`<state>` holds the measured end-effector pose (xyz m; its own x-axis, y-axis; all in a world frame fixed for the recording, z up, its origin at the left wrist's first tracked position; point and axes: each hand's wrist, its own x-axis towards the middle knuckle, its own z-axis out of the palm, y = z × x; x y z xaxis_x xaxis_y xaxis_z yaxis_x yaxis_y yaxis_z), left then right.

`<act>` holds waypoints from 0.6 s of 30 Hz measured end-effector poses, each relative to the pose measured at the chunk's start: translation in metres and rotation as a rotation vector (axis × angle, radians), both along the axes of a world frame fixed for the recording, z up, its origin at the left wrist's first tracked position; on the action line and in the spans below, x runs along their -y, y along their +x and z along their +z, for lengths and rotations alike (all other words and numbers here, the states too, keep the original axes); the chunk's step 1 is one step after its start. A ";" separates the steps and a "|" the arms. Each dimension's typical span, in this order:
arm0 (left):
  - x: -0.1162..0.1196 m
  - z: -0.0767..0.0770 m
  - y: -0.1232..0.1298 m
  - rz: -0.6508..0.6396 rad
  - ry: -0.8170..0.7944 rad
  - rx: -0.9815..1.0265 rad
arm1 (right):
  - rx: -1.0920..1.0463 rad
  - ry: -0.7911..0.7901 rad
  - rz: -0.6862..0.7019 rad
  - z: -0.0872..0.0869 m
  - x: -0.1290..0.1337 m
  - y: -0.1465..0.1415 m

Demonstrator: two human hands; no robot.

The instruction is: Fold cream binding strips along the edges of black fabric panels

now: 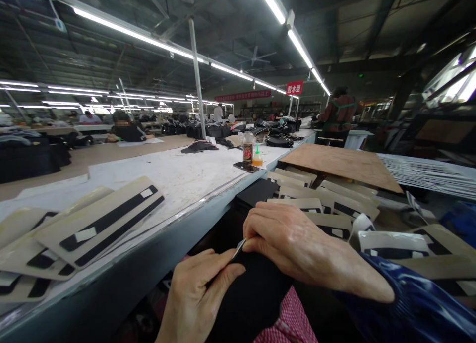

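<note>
Low in the head view, my left hand pinches the edge of a black fabric piece between thumb and fingers. My right hand is closed on the same piece, just to the right and a little higher. Between the fingertips of both hands runs a thin, light-coloured strip or edge, too small to make out clearly. The black piece hangs down over a red checked cloth. The undersides of the fingers are partly hidden.
Beige panels with black strips lie on the white table at left. More panels are stacked at right, by a brown board. A glue bottle, jar and phone stand or lie ahead. A person stands behind.
</note>
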<state>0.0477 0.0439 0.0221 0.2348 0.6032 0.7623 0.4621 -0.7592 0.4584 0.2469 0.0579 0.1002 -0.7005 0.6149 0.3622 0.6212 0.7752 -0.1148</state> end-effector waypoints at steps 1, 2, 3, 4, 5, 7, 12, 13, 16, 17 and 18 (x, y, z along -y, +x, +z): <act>0.000 -0.001 0.000 -0.014 -0.020 -0.015 | 0.017 -0.005 -0.012 0.001 0.000 -0.001; -0.001 -0.003 0.000 -0.030 -0.035 -0.030 | 0.034 -0.004 -0.024 0.001 0.000 -0.002; -0.001 -0.004 0.000 -0.038 -0.039 -0.047 | 0.054 0.000 -0.033 0.002 0.000 -0.003; -0.001 -0.006 0.001 -0.040 -0.032 -0.069 | 0.076 0.008 -0.040 0.002 0.000 -0.004; -0.002 -0.008 0.002 -0.034 -0.016 -0.093 | 0.100 0.017 -0.045 0.001 -0.001 -0.006; -0.002 -0.012 0.004 0.001 0.027 -0.131 | 0.146 0.025 -0.051 0.000 -0.003 -0.007; -0.005 -0.023 0.003 0.045 0.009 -0.141 | 0.070 -0.105 0.031 -0.005 -0.011 0.002; -0.005 -0.024 0.001 0.045 0.000 -0.137 | 0.016 -0.128 0.076 -0.005 -0.012 0.006; -0.005 -0.022 -0.009 0.025 -0.031 -0.135 | -0.133 -0.210 0.236 -0.001 -0.011 0.019; -0.004 -0.021 -0.012 0.023 -0.029 -0.127 | -0.179 -0.244 0.274 0.000 -0.010 0.022; -0.003 -0.019 -0.015 0.026 -0.026 -0.118 | -0.219 -0.274 0.302 0.001 -0.009 0.024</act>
